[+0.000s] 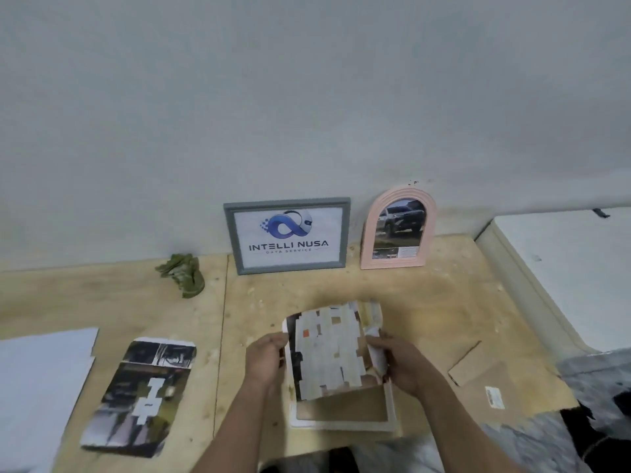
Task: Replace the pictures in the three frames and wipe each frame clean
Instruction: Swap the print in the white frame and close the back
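Both hands hold a printed picture [327, 349] by its side edges, lifted and tilted over a white frame [391, 414] lying flat at the table's front. My left hand [266, 356] grips the left edge, my right hand [397, 363] the curled right edge. A grey frame [288, 235] with a logo print and a pink arched frame [397, 230] with a car picture lean upright against the wall. A dark loose picture [140, 394] lies flat to the left. A crumpled green cloth [182, 273] sits near the wall.
A brown cardboard backing board [478, 373] with a small sticker lies right of the white frame. White paper sheets [37, 380] lie at the far left. A white box-like surface [560, 268] stands at the right. The wooden table [426, 302] ends just below the white frame.
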A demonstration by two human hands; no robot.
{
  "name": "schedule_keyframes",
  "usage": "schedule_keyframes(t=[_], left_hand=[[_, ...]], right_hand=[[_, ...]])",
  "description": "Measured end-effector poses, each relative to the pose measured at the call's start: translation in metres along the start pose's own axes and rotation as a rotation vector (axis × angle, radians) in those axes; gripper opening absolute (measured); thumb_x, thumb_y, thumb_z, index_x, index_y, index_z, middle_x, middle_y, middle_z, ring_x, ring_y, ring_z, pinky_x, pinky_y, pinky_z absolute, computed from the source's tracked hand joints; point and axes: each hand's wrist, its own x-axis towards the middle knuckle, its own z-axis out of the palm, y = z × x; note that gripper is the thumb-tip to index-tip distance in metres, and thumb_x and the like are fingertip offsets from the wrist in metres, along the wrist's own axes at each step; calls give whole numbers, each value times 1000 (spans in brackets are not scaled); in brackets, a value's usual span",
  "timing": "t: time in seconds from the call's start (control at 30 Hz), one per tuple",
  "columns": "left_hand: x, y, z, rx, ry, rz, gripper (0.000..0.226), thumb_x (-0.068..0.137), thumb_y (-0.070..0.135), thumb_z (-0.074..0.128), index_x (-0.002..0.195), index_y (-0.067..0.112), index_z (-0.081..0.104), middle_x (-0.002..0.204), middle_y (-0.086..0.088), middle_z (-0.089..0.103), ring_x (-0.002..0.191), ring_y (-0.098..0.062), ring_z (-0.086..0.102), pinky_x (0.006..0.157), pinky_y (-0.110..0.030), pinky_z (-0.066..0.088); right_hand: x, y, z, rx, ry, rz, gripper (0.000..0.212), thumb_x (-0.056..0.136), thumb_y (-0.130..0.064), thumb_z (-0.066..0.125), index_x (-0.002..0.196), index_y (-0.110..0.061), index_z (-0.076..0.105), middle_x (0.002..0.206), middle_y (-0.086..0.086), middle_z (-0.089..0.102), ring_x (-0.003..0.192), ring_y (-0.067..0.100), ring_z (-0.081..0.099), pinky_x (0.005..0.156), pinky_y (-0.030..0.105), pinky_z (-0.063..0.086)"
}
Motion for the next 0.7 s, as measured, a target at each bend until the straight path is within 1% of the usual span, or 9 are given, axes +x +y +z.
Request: schedule_keyframes(t=[0.07, 0.13, 0.2, 0.3, 0.4, 0.47, 0.53, 0.6, 0.7], left_hand=[[2, 2, -14, -43, 52, 7, 12, 92, 0, 61, 87, -3, 73, 89, -20, 75, 76, -29, 67, 65, -31, 55], [3, 3, -35, -80, 140, 12, 16, 92, -3, 61, 80, 1, 72, 87, -18, 74, 76, -28, 66, 62, -29, 52], [3, 1, -61, -116, 230, 12, 20, 91, -3, 60, 77, 4, 73, 87, -15, 76, 81, -31, 69, 71, -34, 57], [2, -5, -114, -220, 371, -18, 19, 91, 1, 61, 81, 7, 76, 90, -14, 77, 90, -34, 71, 88, -46, 59], [3, -16, -169, -304, 457, -28, 19, 90, 4, 62, 81, 9, 78, 93, -15, 78, 85, -31, 71, 80, -41, 58], [4, -23, -211, -347, 512, -24, 17, 90, 5, 62, 84, 9, 78, 96, -10, 76, 82, -27, 69, 72, -33, 54], [10, -31, -258, -378, 575, -14, 13, 89, 7, 66, 81, 8, 77, 93, -10, 73, 78, -26, 66, 70, -31, 52], [16, -37, -306, -398, 609, -21, 12, 89, 8, 69, 80, 6, 76, 86, -11, 72, 74, -26, 61, 68, -32, 50], [29, -43, -379, -407, 673, -55, 13, 90, 6, 70, 77, 7, 73, 75, -10, 67, 69, -23, 57, 67, -33, 49]], right_hand=[[11, -8, 11, -116, -41, -30, 18, 87, -8, 66, 101, 3, 69, 102, 21, 71, 89, 32, 70, 80, 43, 56], [27, -14, 32, -267, -80, -49, 21, 80, -14, 74, 96, 0, 71, 100, 18, 73, 90, 31, 71, 84, 44, 57], [43, -17, 58, -399, -101, -68, 23, 80, -18, 76, 98, -5, 72, 99, 14, 75, 96, 33, 69, 92, 50, 53], [64, -15, 116, -542, -137, -98, 23, 80, -21, 78, 99, -10, 72, 95, 11, 75, 96, 33, 69, 89, 48, 55], [67, -15, 187, -673, -163, -203, 8, 81, -12, 76, 88, -11, 73, 86, 10, 74, 88, 31, 69, 79, 40, 57], [67, -11, 242, -750, -199, -269, 4, 78, -8, 76, 82, -10, 74, 80, 8, 73, 75, 26, 68, 69, 35, 55], [70, -3, 300, -820, -233, -323, 6, 78, -8, 75, 75, -12, 73, 73, 4, 69, 66, 20, 62, 60, 28, 50], [78, 9, 359, -881, -277, -348, 5, 81, -7, 71, 78, -8, 74, 71, 3, 66, 66, 18, 58, 59, 26, 44], [101, 38, 449, -1023, -330, -394, 14, 88, -9, 64, 93, -1, 74, 76, 3, 65, 77, 20, 58, 68, 30, 42]])
